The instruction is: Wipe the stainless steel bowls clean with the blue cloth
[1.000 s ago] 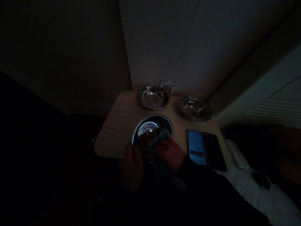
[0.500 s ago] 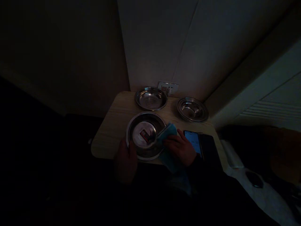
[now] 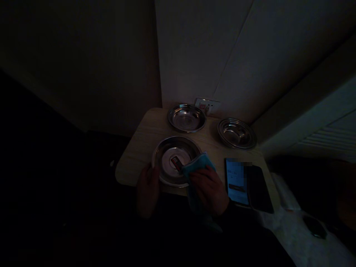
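Note:
The scene is very dark. A round steel plate (image 3: 169,157) with a small red sticker in its middle lies at the near edge of a small wooden table (image 3: 139,148). My left hand (image 3: 147,189) grips the plate's near left rim. My right hand (image 3: 210,189) is closed on a blue cloth (image 3: 196,168) pressed against the plate's right side.
Two more steel bowls stand at the back of the table, one (image 3: 187,117) by a wall socket (image 3: 207,106), the other (image 3: 237,133) to its right. A lit phone (image 3: 236,176) in an open dark case lies at the table's right. White bedding (image 3: 300,230) is at lower right.
My right hand has slid the blue cloth off the middle of the plate to its right side. My left hand has kept its hold on the rim. The camera has shifted a little.

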`<state>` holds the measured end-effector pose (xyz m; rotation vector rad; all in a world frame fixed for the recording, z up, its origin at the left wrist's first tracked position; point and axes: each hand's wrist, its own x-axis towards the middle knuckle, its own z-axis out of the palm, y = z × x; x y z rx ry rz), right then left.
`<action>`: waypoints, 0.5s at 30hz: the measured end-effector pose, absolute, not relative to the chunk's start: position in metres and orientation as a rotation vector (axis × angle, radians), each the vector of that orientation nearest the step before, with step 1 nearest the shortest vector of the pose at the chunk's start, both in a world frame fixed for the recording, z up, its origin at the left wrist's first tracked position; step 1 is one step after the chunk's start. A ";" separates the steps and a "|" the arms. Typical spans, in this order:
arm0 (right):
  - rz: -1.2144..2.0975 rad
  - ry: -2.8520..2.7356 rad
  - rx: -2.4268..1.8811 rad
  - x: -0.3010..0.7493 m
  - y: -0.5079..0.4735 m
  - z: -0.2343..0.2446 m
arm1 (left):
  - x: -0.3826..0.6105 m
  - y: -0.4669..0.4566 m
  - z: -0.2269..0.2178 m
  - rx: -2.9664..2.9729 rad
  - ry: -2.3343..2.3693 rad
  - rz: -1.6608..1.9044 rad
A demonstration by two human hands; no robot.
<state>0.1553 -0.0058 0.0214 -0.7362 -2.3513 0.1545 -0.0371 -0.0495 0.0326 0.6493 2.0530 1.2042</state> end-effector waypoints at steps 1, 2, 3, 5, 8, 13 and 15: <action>0.157 -2.355 -0.733 0.154 -0.006 0.022 | -0.034 -0.053 0.030 0.609 2.022 1.208; 0.163 -2.364 -0.729 0.153 -0.007 0.023 | -0.030 -0.056 0.028 0.576 1.979 1.213; 0.171 -2.375 -0.724 0.153 -0.007 0.024 | -0.026 -0.059 0.027 0.556 1.926 1.217; 0.189 -2.408 -0.709 0.153 -0.009 0.026 | -0.019 -0.062 0.025 0.524 1.828 1.237; 0.210 -2.461 -0.685 0.157 -0.009 0.027 | -0.015 -0.063 0.026 0.544 1.828 1.248; 0.208 -2.507 -0.681 0.170 -0.005 0.025 | -0.019 -0.060 0.029 0.666 1.983 1.216; 0.210 -2.501 -0.684 0.169 -0.005 0.025 | -0.018 -0.059 0.028 0.640 1.924 1.239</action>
